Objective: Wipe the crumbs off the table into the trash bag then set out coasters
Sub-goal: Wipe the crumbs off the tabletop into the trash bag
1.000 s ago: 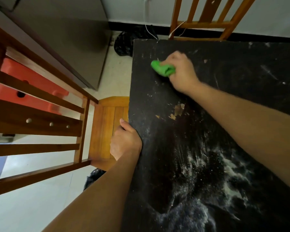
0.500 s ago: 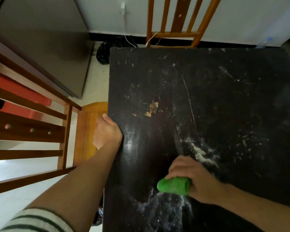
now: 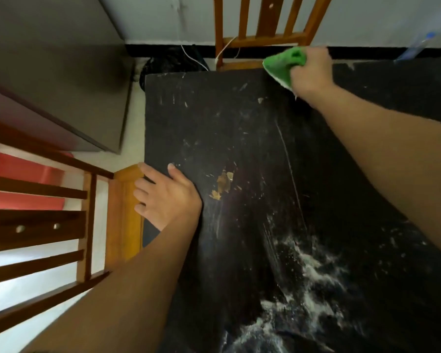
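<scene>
While the right hand (image 3: pixel 312 72) sits at the counter's (image 3: pixel 209 118) far edge, its grip is clenched round one bunched green cloth (image 3: pixel 281 64), which overhangs that edge slightly. Key relation: the main white crumb pile (image 3: pixel 311 273) lies well apart from the cloth, toward the person, near the counter's near edge. A thin white streak (image 3: pixel 290 174) runs far-to-near between them, so that's the stroke axis. Tan flakes (image 3: pixel 223 184), one small cluster, sit mid-counter, left of that streak and just beside the left hand (image 3: pixel 166 197).

The left hand is released: thumb on the counter top, fingers spread over the left edge toward a chair seat (image 3: pixel 124 212). It's nearer the flakes; the right arm crosses above the pile.

One black trash bag (image 3: pixel 168 63) shows on the floor beyond the far-left corner, left of the cloth.

Count: one cloth, one bag, two chairs (second chair (image 3: pixel 260 24) behind the far edge), no coasters in view. Judgement: wiping only partly done.
</scene>
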A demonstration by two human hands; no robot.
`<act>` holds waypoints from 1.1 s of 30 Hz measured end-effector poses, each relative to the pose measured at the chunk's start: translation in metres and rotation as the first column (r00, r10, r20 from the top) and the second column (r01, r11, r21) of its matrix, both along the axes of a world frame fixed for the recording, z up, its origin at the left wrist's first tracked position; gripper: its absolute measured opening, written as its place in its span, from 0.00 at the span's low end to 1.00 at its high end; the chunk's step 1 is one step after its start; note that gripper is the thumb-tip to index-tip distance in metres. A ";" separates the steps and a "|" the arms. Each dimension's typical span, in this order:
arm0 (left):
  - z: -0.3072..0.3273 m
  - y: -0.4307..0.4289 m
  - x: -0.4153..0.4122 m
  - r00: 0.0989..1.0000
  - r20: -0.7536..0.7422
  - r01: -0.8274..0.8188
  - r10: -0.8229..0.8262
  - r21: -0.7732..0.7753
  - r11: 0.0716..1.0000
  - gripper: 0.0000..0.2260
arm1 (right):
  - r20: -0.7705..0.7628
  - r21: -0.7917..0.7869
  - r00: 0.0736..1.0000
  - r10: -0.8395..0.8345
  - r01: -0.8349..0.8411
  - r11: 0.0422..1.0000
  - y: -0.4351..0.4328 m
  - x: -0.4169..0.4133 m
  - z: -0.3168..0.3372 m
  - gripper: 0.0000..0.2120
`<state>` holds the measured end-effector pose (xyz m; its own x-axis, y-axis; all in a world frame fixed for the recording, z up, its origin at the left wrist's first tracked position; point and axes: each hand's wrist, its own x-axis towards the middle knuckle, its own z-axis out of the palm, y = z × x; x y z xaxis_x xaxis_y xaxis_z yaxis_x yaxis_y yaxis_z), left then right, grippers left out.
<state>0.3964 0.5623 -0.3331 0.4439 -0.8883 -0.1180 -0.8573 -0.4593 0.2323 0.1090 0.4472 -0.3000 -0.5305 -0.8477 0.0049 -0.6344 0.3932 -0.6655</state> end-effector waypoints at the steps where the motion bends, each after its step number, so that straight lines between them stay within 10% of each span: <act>1: 0.000 0.001 0.000 1.000 0.004 -0.003 0.003 0.006 1.000 0.28 | -0.027 0.024 1.000 0.008 -0.008 1.000 -0.007 0.000 -0.004 0.17; 8: 0.003 -0.002 0.002 1.000 0.007 0.004 -0.004 0.053 0.999 0.28 | -0.149 0.018 0.869 0.472 -0.475 0.880 0.062 0.049 -0.016 0.15; 17: 0.005 0.000 0.004 1.000 -0.020 0.013 -0.013 0.022 1.000 0.28 | 0.191 0.083 0.530 0.826 -0.847 0.524 0.312 0.117 -0.010 0.20; 23: 0.003 -0.001 0.002 1.000 -0.003 -0.001 0.001 0.028 1.000 0.28 | 0.009 -0.064 0.908 0.418 -0.417 0.907 0.196 0.040 -0.009 0.17; 27: 0.004 -0.002 0.001 1.000 -0.004 -0.004 0.004 0.019 1.000 0.28 | -0.100 0.037 0.989 0.106 -0.102 0.994 0.146 -0.001 -0.020 0.21; 33: 0.004 -0.004 0.003 1.000 -0.009 -0.018 0.018 0.026 1.000 0.28 | -0.056 0.027 0.885 0.463 -0.462 0.887 0.248 0.081 -0.019 0.22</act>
